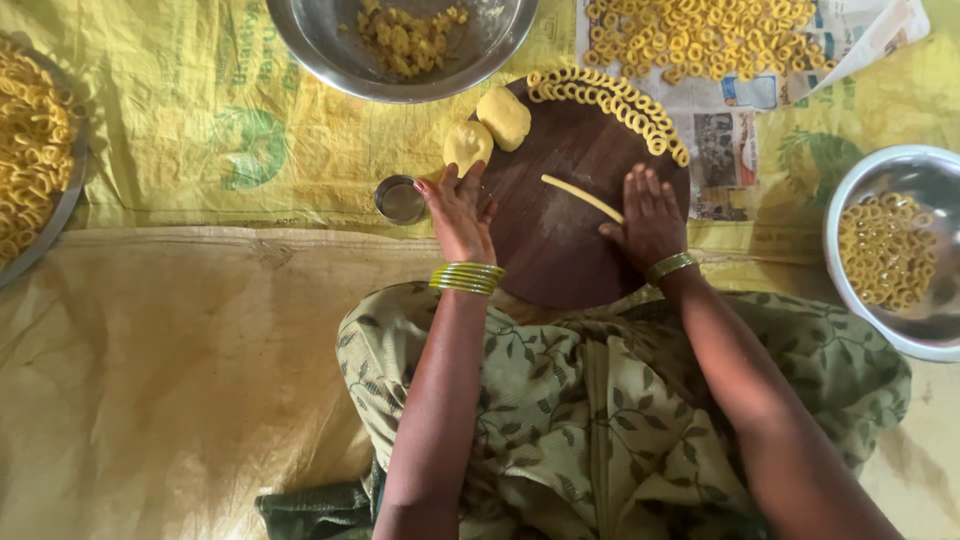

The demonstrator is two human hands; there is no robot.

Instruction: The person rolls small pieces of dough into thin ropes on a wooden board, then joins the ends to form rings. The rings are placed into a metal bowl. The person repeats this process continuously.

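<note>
A round dark wooden board [560, 250] lies in front of me. On it rests a thin yellow dough rope [582, 197], with my right hand [648, 218] flat on the board at the rope's near end. My left hand [458, 212] lies at the board's left edge, fingertips touching a yellow dough ball [467, 144]. A second dough ball [504, 117] sits just beyond it. Several small dough rings [615, 98] line the board's far rim. Neither hand grips anything.
A small steel cup [399, 199] stands left of the board. A steel bowl [330, 50] with dough bits sits at the top, a bowl of rings [850, 200] at the right, a tray of rings [60, 200] at the left, and rings [700, 35] on newspaper. Yellow sacking [180, 130] covers the floor.
</note>
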